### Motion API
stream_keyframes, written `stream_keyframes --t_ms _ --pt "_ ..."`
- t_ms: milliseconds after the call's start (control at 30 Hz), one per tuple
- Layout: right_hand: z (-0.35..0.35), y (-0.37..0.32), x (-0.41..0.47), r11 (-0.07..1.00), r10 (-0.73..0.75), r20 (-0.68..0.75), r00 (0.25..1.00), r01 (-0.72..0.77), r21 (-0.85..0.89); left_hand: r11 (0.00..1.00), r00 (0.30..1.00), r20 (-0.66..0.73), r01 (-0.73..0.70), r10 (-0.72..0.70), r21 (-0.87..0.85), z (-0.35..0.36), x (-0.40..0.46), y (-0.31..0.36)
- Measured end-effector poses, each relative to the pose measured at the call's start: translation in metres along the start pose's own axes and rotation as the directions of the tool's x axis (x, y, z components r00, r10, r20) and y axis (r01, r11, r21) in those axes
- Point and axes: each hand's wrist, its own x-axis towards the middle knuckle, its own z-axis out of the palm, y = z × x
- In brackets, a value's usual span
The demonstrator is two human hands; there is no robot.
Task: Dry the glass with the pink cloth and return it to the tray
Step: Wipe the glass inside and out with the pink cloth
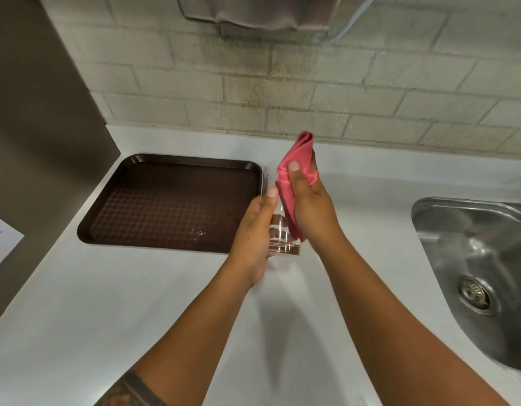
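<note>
A clear drinking glass (pixel 279 235) is held upright above the white counter, just right of the tray. My left hand (pixel 255 232) grips it from the left side, thumb against its wall. My right hand (pixel 310 206) holds the pink cloth (pixel 297 159) and presses it against the glass's right side; the cloth's folded end sticks up past the rim. The dark brown tray (pixel 171 171) lies flat on the counter to the left, with a few water drops near its front right corner.
A steel sink (pixel 473 259) with a drain strainer sits at the right. A tiled wall runs along the back, with a grey cloth hanging at the top. A dark panel stands at the left, with a white paper on it.
</note>
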Motion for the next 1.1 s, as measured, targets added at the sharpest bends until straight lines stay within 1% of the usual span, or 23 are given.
stream_keyframes --t_ms 100,167,233,300,400,467,533,667,733,833,867,900,933,1000,1033,1100 --pt "0.005 0.016 -0.029 0.988 0.037 0.020 0.999 -0.039 0.147 0.994 0.999 -0.007 0.044 -0.045 -0.100 -0.003 0.003 0.007" --pt "0.012 0.027 -0.057 0.991 -0.005 0.058 0.998 -0.003 0.134 0.987 0.997 -0.031 0.072 -0.077 -0.142 -0.008 0.005 0.009" --pt "0.021 0.031 -0.081 0.995 -0.099 0.085 0.991 0.097 0.024 0.977 0.995 -0.008 0.100 -0.104 -0.186 -0.010 0.004 0.010" --pt "0.025 0.024 -0.088 0.977 -0.163 0.076 0.984 0.172 -0.127 0.974 0.994 0.036 0.108 -0.103 -0.201 -0.009 0.001 0.007" --pt "0.023 0.007 -0.070 0.928 -0.193 0.073 0.978 0.206 -0.311 0.987 0.998 0.045 0.055 -0.048 -0.152 -0.009 -0.001 -0.004" --pt "0.018 -0.004 -0.053 0.910 -0.195 0.077 0.978 0.210 -0.357 0.985 0.994 0.092 0.067 -0.053 -0.160 -0.009 -0.001 -0.005" --pt "0.011 -0.012 -0.033 0.935 -0.169 0.076 0.983 0.184 -0.304 0.984 0.992 0.109 0.080 -0.063 -0.159 -0.011 -0.001 -0.004" --pt "-0.009 -0.009 -0.007 0.996 -0.042 0.013 0.999 0.043 -0.077 0.989 0.988 0.143 0.082 -0.064 -0.123 -0.012 -0.010 -0.007" --pt "-0.009 0.003 -0.016 1.000 -0.010 0.005 1.000 0.010 -0.003 0.987 0.992 0.103 0.093 -0.080 -0.133 -0.011 -0.012 -0.008" --pt "0.006 0.017 -0.056 0.991 0.117 0.035 0.993 -0.119 0.068 0.973 0.992 0.061 0.120 -0.110 -0.199 -0.016 -0.010 0.001" --pt "0.011 0.021 -0.069 0.995 0.092 0.044 0.995 -0.094 0.045 0.970 0.993 0.061 0.116 -0.106 -0.211 -0.018 -0.010 0.003" --pt "0.016 0.023 -0.080 1.000 0.026 0.054 0.998 -0.025 -0.012 0.966 0.991 0.058 0.133 -0.123 -0.221 -0.021 -0.011 0.005" --pt "0.020 0.023 -0.088 0.994 -0.052 0.068 0.996 0.059 -0.096 0.958 0.987 0.052 0.161 -0.153 -0.237 -0.018 -0.012 0.000" --pt "0.027 0.015 -0.095 0.931 -0.158 0.081 0.984 0.176 -0.320 0.948 0.985 0.029 0.170 -0.168 -0.269 -0.014 -0.019 -0.007" --pt "0.028 0.010 -0.094 0.901 -0.173 0.064 0.983 0.185 -0.393 0.943 0.985 0.009 0.168 -0.173 -0.286 -0.009 -0.018 -0.010" --pt "0.027 0.000 -0.083 0.873 -0.172 0.025 0.985 0.164 -0.459 0.940 0.988 0.020 0.151 -0.153 -0.305 -0.004 -0.014 -0.009"
